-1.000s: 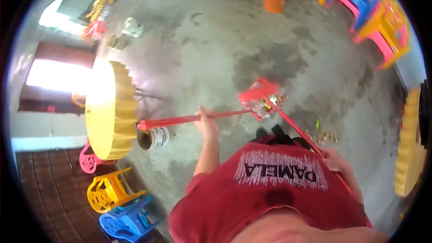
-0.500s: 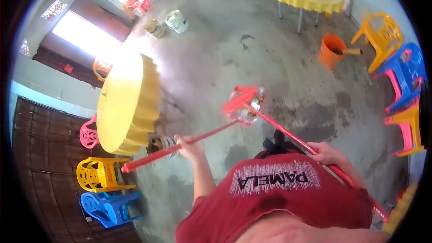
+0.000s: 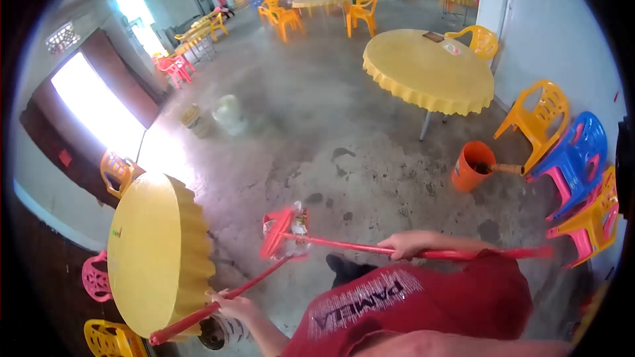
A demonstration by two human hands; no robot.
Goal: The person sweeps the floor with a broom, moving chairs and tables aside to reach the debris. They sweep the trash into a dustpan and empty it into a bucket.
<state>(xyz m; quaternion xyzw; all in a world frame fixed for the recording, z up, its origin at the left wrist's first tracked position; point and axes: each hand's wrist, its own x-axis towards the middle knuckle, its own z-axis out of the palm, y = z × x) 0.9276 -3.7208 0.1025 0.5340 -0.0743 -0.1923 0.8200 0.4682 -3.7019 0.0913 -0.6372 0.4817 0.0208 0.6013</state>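
My left hand [image 3: 235, 309] is closed around the red handle of a long-handled dustpan [image 3: 299, 223]. The pan hangs over the concrete floor and holds crumpled, light-coloured rubbish. In my right hand [image 3: 405, 244] is the red stick of a broom [image 3: 357, 246], lying almost level across the view. The broom's red head overlaps the pan and hides part of it. Below my left hand, a white bucket [image 3: 231, 330] stands beside the near yellow round table [image 3: 149, 251].
An orange bucket [image 3: 471, 175] with a stick across it stands right, near stacked plastic chairs [image 3: 575, 152]. Another yellow-covered table [image 3: 430, 69] is farther off. Two pails [image 3: 228, 116] stand by the bright doorway. More tables, chairs and a person [image 3: 223, 4] are at the back.
My view has lifted and turned, bringing the far room and a person into sight. Both hands still hold the broom and dustpan, which now appear lower and farther left; the broom stick lies flatter.
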